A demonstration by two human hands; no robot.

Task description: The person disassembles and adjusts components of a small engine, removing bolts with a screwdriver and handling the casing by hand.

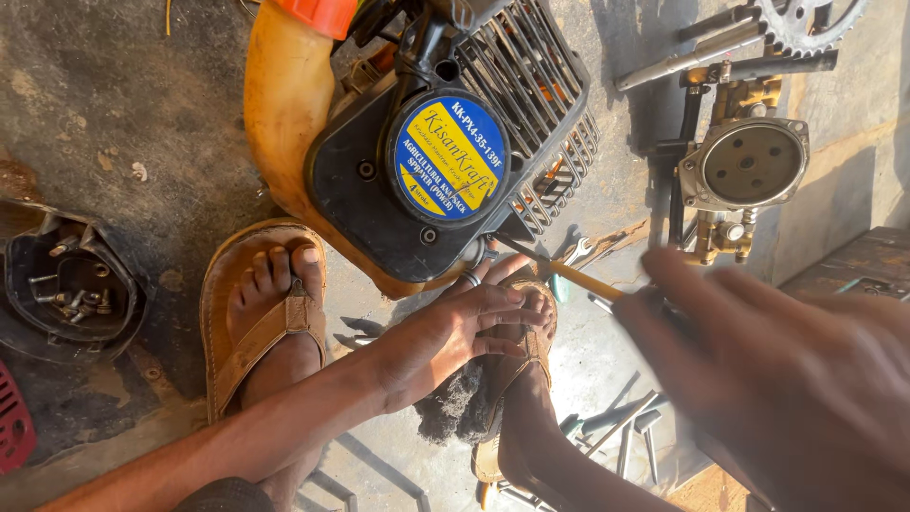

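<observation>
A small black engine (379, 180) with a round blue and yellow label, a metal grille and a yellowish tank (280, 104) lies on the ground in front of me. My left hand (445, 332), a ring on one finger, reaches in from the lower left. Its fingers are spread against the engine's lower edge, above my right foot. My right hand (787, 379), blurred at the right, grips a yellow-handled screwdriver (569, 277). The tip of the screwdriver points at the engine's lower right corner, close to my left fingertips.
My feet are in brown sandals (251, 332), with a dark rag (455, 408) between them. A brass and grey pump part (744, 166) and a sprocket (806, 19) lie at the upper right. A black cover holding screws (66, 284) sits at the left. Wrenches and rods (626, 427) lie on the concrete.
</observation>
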